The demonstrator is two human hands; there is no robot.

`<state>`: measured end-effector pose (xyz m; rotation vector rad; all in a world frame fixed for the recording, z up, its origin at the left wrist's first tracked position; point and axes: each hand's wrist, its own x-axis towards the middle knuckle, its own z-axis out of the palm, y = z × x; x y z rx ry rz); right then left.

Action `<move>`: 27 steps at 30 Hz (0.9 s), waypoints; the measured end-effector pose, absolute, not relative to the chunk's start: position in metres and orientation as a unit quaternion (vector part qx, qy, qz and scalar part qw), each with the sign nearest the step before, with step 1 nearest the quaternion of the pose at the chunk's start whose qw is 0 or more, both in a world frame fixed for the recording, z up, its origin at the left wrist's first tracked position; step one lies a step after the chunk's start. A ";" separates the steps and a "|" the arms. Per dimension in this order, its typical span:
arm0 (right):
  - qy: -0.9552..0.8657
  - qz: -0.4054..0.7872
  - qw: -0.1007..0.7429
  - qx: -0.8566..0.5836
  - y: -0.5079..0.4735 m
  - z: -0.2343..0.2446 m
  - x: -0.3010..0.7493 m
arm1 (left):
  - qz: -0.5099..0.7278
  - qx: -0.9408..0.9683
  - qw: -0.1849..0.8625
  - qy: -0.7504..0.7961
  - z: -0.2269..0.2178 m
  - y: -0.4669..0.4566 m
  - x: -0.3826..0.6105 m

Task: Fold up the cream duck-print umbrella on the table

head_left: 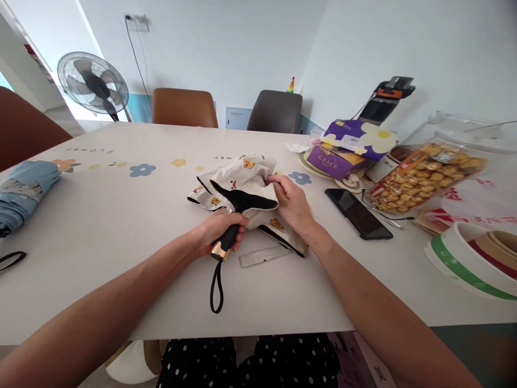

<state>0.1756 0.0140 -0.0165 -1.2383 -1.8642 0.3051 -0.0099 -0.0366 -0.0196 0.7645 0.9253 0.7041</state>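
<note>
A compact umbrella (258, 183) with a cream, cartoon-printed canopy and black lining lies bunched up over the table. My left hand (222, 229) is closed around its black handle, just above the gold end cap; a black wrist loop hangs down from there. On the right side, my right hand (293, 202) pinches the canopy fabric between thumb and fingers. Loose folds of cloth spread around both hands. Partly under the canopy is a flat pale strip (262, 257) on the tabletop.
At far left lies a folded blue umbrella (28, 188). Toward the right are a black phone (358, 214), a purple tissue pack (355, 139), a snack jar (432, 175) and paper bowls (472, 258). Chairs (184, 108) and a fan (92, 83) stand beyond the table (100, 215).
</note>
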 end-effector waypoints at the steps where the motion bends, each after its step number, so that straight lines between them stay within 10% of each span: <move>1: -0.748 0.124 0.422 -0.497 0.014 -0.017 0.175 | 0.324 0.351 0.767 0.429 -0.020 -0.037 -0.010; 27: -0.739 0.106 0.441 -0.498 0.013 -0.020 0.173 | 0.324 0.349 0.766 0.432 -0.020 -0.037 -0.011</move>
